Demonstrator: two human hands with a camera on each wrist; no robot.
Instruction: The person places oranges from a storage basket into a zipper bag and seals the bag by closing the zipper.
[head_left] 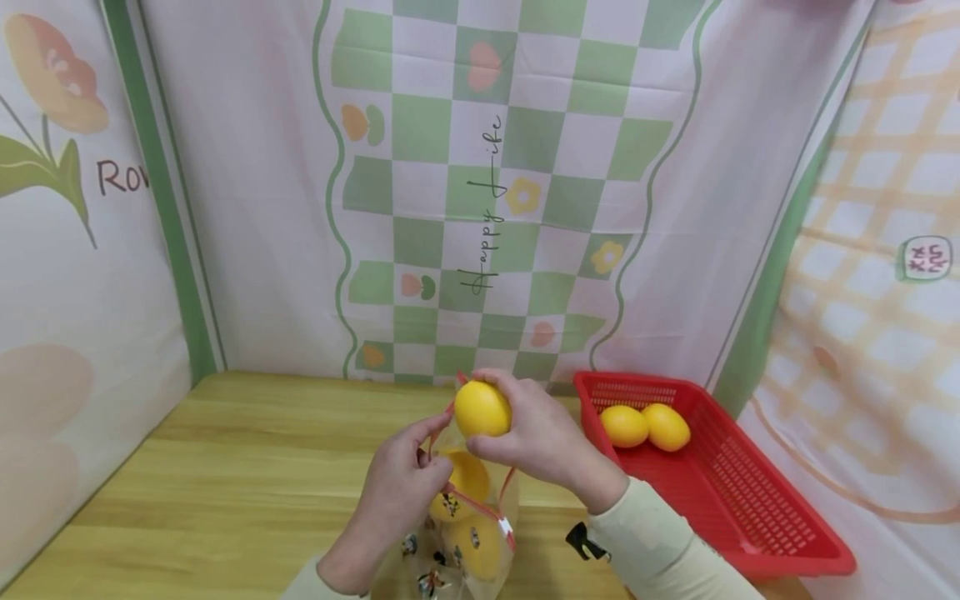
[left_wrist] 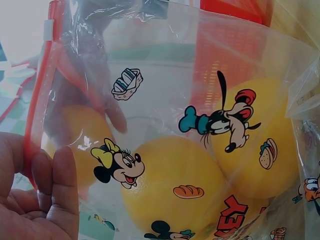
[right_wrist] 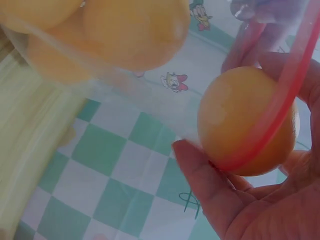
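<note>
My right hand (head_left: 536,429) grips a yellow lemon (head_left: 482,409) between thumb and fingers at the mouth of a clear zip bag (head_left: 498,571). In the right wrist view, the bag's red zip edge (right_wrist: 295,82) crosses in front of this lemon (right_wrist: 240,120). My left hand (head_left: 408,475) pinches the bag's red rim on the near left side, holding the mouth apart. Several lemons (left_wrist: 172,200) lie inside the bag, seen through its cartoon-printed film in the left wrist view. A white slider (head_left: 506,527) sits on the red zip.
A red plastic basket (head_left: 750,500) stands on the right of the wooden table (head_left: 300,433), with two lemons (head_left: 624,427) at its far end. A checked cloth (head_left: 487,192) hangs behind the table, and patterned cloths hang at both sides.
</note>
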